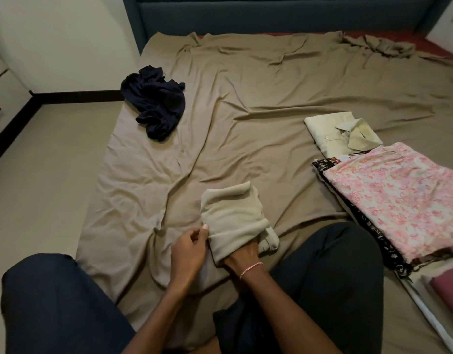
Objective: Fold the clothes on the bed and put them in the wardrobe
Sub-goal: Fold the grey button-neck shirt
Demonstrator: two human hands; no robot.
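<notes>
A folded beige garment point(233, 218) lies on the tan bedsheet point(245, 123) just in front of me. My left hand point(188, 254) pinches its near left edge between thumb and fingers. My right hand point(242, 255) is tucked under the garment's near end, its fingers hidden by the cloth. A crumpled dark navy garment point(156, 103) lies unfolded near the bed's left edge. At the right sits a folded pale yellow shirt point(340, 132), and next to it a folded pink floral cloth point(394, 198) on top of a dark patterned one point(368, 226).
My knees in dark trousers point(330, 272) rest on the bed. A dusty pink folded piece point(450, 287) shows at the right edge. The teal headboard point(271, 14) stands at the far end. White drawers point(0, 98) and floor lie to the left.
</notes>
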